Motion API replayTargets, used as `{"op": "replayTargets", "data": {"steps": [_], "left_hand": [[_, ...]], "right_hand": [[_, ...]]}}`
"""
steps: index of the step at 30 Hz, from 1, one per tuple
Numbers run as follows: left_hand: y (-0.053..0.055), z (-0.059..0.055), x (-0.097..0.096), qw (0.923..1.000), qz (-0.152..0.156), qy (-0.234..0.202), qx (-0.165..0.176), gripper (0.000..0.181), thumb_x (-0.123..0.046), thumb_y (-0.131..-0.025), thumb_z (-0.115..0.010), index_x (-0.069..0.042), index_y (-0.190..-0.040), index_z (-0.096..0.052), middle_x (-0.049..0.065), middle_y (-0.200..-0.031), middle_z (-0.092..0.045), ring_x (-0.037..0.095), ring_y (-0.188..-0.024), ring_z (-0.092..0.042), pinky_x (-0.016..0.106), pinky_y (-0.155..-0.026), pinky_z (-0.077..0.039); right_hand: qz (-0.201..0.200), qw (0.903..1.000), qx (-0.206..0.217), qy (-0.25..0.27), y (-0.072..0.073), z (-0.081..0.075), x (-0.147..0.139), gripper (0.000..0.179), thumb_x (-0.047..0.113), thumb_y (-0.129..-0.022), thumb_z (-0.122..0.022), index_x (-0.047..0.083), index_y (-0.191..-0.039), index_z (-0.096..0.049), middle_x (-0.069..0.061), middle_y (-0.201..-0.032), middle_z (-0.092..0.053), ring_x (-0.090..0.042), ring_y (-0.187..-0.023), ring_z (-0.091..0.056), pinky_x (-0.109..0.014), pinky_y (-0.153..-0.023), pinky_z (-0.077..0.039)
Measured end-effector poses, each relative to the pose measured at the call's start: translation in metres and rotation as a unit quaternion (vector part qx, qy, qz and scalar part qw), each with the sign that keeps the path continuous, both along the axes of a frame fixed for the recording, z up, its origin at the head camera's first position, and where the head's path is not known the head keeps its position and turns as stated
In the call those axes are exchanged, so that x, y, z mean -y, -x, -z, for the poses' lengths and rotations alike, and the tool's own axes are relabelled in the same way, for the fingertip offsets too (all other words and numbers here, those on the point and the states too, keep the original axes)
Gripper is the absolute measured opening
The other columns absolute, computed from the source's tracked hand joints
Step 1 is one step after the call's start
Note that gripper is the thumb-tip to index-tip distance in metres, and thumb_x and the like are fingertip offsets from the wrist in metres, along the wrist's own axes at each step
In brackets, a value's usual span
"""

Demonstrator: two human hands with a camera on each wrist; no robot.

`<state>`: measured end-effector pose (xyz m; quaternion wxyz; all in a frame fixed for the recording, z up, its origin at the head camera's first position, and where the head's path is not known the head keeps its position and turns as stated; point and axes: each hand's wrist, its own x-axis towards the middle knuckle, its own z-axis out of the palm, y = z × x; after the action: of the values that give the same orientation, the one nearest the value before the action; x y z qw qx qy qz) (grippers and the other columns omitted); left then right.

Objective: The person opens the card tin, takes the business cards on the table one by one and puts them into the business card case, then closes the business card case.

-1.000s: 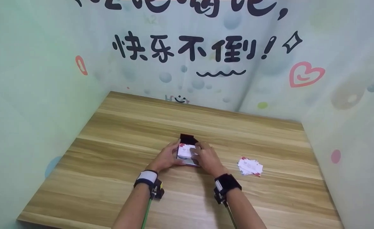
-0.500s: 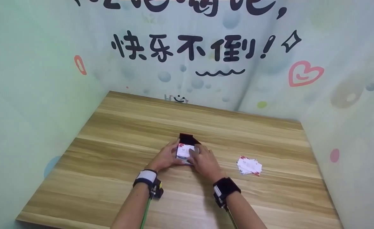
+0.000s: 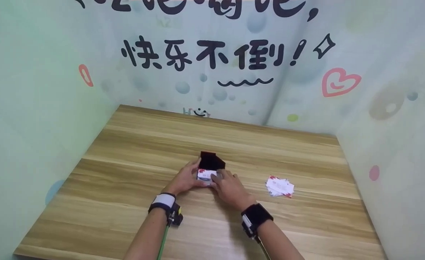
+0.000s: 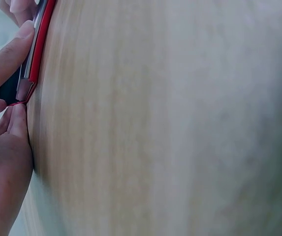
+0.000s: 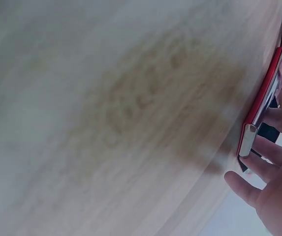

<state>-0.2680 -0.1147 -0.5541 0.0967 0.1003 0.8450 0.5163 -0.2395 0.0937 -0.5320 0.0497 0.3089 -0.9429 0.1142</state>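
Observation:
A business card case (image 3: pixel 209 161) lies on the table, its black-lined lid folded back away from me. Red cover and silvery metal side show on the case (image 4: pixel 42 42) in the left wrist view. A white business card (image 3: pixel 205 173) with a red flower print lies over the metal part. My left hand (image 3: pixel 183 180) grips the left side of the case, thumb at the near edge. On the right side my right hand (image 3: pixel 232 189) holds case and card, a bent finger on the card. Its lower fingers spread beside the case's end (image 5: pixel 248 140) in the right wrist view.
A loose fanned pile of business cards (image 3: pixel 280 186) lies on the wooden table (image 3: pixel 154 133) to the right of my right hand. Printed fabric walls (image 3: pixel 212 94) stand at the back and both sides.
The card has slid toward me over the metal part, uncovering more of the black lid. My right hand has moved slightly nearer and left with it. My left hand keeps its grip.

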Motion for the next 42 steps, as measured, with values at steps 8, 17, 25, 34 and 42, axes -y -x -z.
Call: {"op": "replayTargets", "data": {"steps": [8, 17, 25, 34, 42], "left_hand": [[-0.003, 0.003, 0.005, 0.9999, 0.002, -0.008, -0.011, 0.103, -0.016, -0.077, -0.086, -0.008, -0.158, -0.023, 0.02, -0.166, -0.019, 0.039, -0.152, -0.024, 0.05, -0.126, -0.022], [-0.003, 0.003, 0.004, 0.9998, -0.002, -0.02, -0.002, 0.102, -0.012, -0.077, -0.086, -0.008, -0.158, -0.025, 0.024, -0.165, -0.021, 0.04, -0.154, -0.017, 0.05, -0.127, -0.017], [-0.002, 0.0, 0.0, 0.9998, -0.002, -0.017, 0.005, 0.103, -0.012, -0.077, -0.085, -0.01, -0.159, -0.023, 0.021, -0.166, -0.02, 0.039, -0.154, -0.016, 0.05, -0.127, -0.017], [-0.003, 0.0, -0.002, 1.0, 0.002, -0.001, 0.002, 0.102, -0.015, -0.077, -0.085, -0.013, -0.159, -0.024, 0.019, -0.166, -0.02, 0.039, -0.155, -0.016, 0.05, -0.128, -0.015], [-0.001, -0.002, -0.001, 0.9999, 0.002, 0.012, -0.003, 0.103, -0.018, -0.077, -0.086, -0.014, -0.159, -0.024, 0.019, -0.166, -0.02, 0.04, -0.153, -0.019, 0.051, -0.127, -0.017]], "right_hand": [[-0.01, 0.9999, 0.011, -0.004, -0.003, -0.002, 0.002, 0.038, 0.028, -0.105, -0.049, 0.009, -0.134, -0.062, -0.017, -0.132, -0.061, -0.036, -0.123, -0.059, -0.059, -0.1, -0.05], [-0.014, 0.9986, -0.028, -0.042, -0.007, -0.003, 0.004, 0.036, 0.03, -0.104, -0.05, 0.007, -0.13, -0.063, -0.015, -0.129, -0.063, -0.033, -0.12, -0.061, -0.055, -0.094, -0.054], [-0.009, 0.997, -0.048, -0.06, -0.009, -0.004, 0.002, 0.039, 0.032, -0.103, -0.053, 0.008, -0.132, -0.063, -0.014, -0.13, -0.064, -0.032, -0.122, -0.06, -0.056, -0.095, -0.054], [-0.017, 0.9981, -0.029, -0.052, -0.01, -0.002, -0.005, 0.044, 0.037, -0.102, -0.054, 0.008, -0.135, -0.06, -0.016, -0.137, -0.06, -0.033, -0.128, -0.057, -0.056, -0.1, -0.052], [-0.01, 0.9995, -0.015, -0.024, -0.008, -0.013, -0.014, 0.049, 0.038, -0.102, -0.055, 0.006, -0.139, -0.057, -0.021, -0.145, -0.054, -0.037, -0.133, -0.053, -0.057, -0.108, -0.046]]}}
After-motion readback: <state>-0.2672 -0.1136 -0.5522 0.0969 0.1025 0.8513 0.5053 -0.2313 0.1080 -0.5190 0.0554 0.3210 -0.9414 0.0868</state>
